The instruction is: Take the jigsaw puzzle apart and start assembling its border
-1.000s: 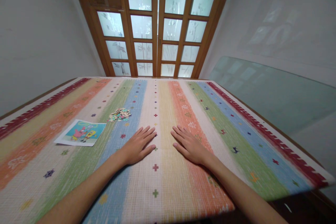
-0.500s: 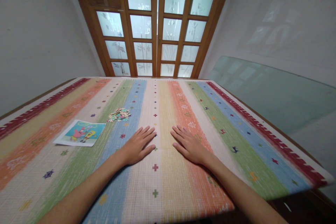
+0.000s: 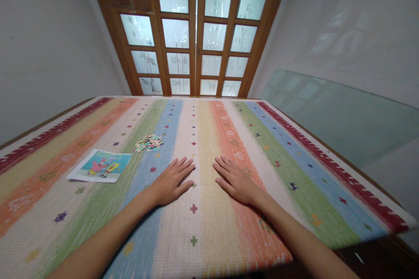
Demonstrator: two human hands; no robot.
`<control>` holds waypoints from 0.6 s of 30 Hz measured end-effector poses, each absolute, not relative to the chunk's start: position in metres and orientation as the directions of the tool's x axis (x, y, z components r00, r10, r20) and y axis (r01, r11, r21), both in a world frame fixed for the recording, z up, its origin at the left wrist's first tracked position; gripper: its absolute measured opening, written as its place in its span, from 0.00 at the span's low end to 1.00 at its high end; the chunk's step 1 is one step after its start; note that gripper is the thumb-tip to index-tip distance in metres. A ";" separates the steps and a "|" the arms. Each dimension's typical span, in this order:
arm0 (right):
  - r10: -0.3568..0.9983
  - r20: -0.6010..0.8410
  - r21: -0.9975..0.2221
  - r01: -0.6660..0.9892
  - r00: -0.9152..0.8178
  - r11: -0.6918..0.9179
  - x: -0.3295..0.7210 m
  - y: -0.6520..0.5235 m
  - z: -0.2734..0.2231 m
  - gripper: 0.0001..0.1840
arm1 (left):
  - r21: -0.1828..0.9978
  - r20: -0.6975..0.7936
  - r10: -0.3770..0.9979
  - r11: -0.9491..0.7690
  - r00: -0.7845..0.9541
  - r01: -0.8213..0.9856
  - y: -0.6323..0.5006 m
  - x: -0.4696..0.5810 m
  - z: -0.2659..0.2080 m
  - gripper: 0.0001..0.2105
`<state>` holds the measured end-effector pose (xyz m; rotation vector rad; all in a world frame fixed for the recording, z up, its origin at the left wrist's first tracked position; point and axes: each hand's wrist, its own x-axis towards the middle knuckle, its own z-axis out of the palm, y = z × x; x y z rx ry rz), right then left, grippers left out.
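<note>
My left hand (image 3: 173,182) lies palm down on the striped tablecloth (image 3: 212,226), fingers stretched out and holding nothing. Across a narrow gap, my right hand (image 3: 236,181) rests flat in the same way, its fingers pointing inward and away from me. Beyond my left hand, up and to the left, is a small heap of jigsaw puzzle pieces (image 3: 149,143). A printed cartoon picture (image 3: 101,166) on white paper lies further left, showing a pink figure and a yellow one on blue. Neither hand touches the pieces or the picture.
Wooden doors with frosted glass panes (image 3: 178,32) stand behind the table's far edge. A pale green glass sheet (image 3: 327,113) leans along the right wall (image 3: 360,22). The table's near right edge drops to a dark floor (image 3: 363,257).
</note>
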<state>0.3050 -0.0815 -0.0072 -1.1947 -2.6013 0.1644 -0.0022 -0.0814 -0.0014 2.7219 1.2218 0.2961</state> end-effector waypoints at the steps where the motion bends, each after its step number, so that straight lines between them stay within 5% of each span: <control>1: 0.758 0.197 -0.215 0.727 -0.622 0.652 0.305 -0.082 -0.007 0.30 | 0.209 0.122 0.751 -0.659 0.649 0.723 -0.081 -0.002 -0.001 0.29; 18: 0.759 0.202 -0.219 0.727 -0.618 0.650 0.305 -0.082 -0.006 0.29 | 0.221 0.123 0.744 -0.665 0.656 0.713 -0.080 -0.003 -0.003 0.29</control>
